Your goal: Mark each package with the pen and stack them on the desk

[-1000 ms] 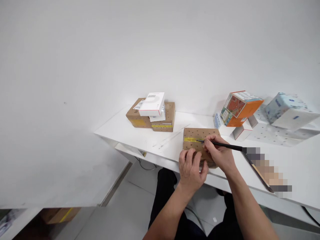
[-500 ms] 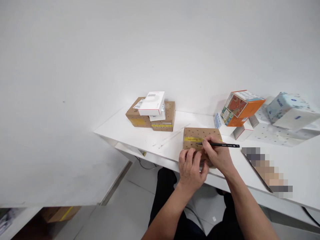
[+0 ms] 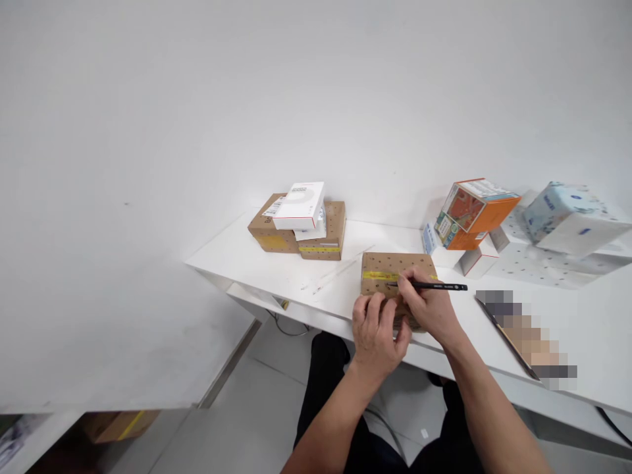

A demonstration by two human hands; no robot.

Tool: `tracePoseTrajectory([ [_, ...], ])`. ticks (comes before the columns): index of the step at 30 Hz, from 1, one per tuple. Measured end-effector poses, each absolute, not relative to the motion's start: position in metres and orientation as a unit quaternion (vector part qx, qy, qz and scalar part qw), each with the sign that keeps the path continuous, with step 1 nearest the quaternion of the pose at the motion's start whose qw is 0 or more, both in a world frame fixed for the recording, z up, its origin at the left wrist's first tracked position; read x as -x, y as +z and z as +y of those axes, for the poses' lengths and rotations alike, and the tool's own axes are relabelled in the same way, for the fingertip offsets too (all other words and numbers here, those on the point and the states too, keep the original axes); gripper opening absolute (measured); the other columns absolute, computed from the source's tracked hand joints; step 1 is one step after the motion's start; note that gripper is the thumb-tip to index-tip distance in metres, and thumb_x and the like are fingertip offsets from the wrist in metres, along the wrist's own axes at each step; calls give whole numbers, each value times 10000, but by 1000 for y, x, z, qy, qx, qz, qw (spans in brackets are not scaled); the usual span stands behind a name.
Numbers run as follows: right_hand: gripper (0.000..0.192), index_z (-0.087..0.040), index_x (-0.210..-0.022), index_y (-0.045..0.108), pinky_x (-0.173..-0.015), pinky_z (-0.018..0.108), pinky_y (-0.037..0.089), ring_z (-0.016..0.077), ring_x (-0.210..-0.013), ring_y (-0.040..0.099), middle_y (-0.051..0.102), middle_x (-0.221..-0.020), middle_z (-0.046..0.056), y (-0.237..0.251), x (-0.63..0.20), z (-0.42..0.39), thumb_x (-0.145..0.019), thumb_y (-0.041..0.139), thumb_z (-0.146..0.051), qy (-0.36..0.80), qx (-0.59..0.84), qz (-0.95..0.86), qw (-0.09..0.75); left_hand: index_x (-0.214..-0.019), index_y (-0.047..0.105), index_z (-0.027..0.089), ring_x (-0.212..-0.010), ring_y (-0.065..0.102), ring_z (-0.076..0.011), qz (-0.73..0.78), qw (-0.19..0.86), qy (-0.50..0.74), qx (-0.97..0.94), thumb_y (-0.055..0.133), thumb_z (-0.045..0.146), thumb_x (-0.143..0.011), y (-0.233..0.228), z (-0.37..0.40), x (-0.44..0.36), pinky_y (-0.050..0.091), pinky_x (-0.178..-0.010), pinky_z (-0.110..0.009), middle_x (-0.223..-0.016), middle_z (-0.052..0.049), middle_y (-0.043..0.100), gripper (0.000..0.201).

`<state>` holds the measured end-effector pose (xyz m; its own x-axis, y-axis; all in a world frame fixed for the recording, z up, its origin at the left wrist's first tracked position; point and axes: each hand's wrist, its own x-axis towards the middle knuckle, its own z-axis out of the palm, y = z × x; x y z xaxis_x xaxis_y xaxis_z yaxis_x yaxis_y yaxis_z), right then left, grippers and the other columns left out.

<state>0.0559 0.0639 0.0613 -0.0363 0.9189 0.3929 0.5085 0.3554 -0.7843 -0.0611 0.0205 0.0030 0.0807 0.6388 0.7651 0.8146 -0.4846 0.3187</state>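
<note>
Your right hand (image 3: 427,299) pinches a black pen (image 3: 439,287) close to its tip, with the shaft lying nearly flat and pointing away to the right. Your left hand (image 3: 376,332) lies over the near part of the brown cardboard box (image 3: 399,261), its fingers bent; whether it grips the box or only presses on it, I cannot tell. The box sits on the white table (image 3: 291,271) close to the front edge, just in front of you, and your hands hide how near its closest side comes to that edge.

That closeness is the main risk: if your left hand drags toward you, the box could slide past the edge and tip toward your legs. If your left hand eases off, the box could turn under the pen and make the point skid. The tip is just beside the yellow tape (image 3: 378,275); on that smoother surface, I judge, a mark could smear or fail to take. With the shaft so low, a hard push might let the pen slip through your fingers.

Watch your right side too: a wide elbow swing could catch the flat, dark-edged item (image 3: 529,342) near your forearm. The 2 stacked orange boxes (image 3: 498,214) stand farther back, so a knock there seems less likely.
</note>
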Motion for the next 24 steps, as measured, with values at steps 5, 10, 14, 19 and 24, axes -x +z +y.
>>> tracePoseTrajectory([
  [5, 210, -206, -710, 501, -538, 243, 390, 107, -532, 483, 515, -580, -44, 58, -57, 64, -884, 484, -322, 243, 514, -673, 474, -1068, 609, 129, -1062, 490, -284, -500, 98, -461, 727, 597, 254, -784, 2, 20, 61, 425, -966, -450, -1090, -135, 587, 311],
  [10, 217, -207, -748, 512, -453, 223, 378, 97, -479, 485, 543, -587, -42, 56, -55, 58, -883, 520, -376, 282, 483, -551, 619, -1057, 609, 132, -1057, 484, -281, -499, 102, -461, 726, 600, 251, -783, 5, 21, 61, 430, -959, -449, -1084, -132, 585, 299],
  [14, 217, -208, -886, 512, -436, 227, 391, 104, -475, 503, 565, -650, -33, 52, -74, 57, -896, 490, -424, 208, 474, -422, 744, -1057, 608, 145, -1052, 481, -272, -497, 107, -466, 725, 608, 248, -777, 7, 21, 61, 433, -955, -439, -1074, -123, 582, 298],
  [19, 280, -181, -1101, 582, -708, 366, 498, 208, -794, 610, 644, -984, 103, 13, -132, 71, -889, 463, -319, 16, 633, -550, 544, -1055, 604, 156, -1044, 485, -265, -496, 109, -469, 722, 600, 250, -782, 5, 22, 61, 437, -949, -440, -1067, -117, 587, 289],
  [24, 475, -190, -1262, 543, -803, 460, 457, 325, -1051, 517, 621, -1207, 141, -32, -161, 76, -809, 426, -104, -70, 653, -734, 172, -1062, 600, 159, -1056, 480, -267, -500, 111, -467, 720, 599, 250, -784, 5, 21, 61, 432, -961, -444, -1077, -116, 582, 294],
])
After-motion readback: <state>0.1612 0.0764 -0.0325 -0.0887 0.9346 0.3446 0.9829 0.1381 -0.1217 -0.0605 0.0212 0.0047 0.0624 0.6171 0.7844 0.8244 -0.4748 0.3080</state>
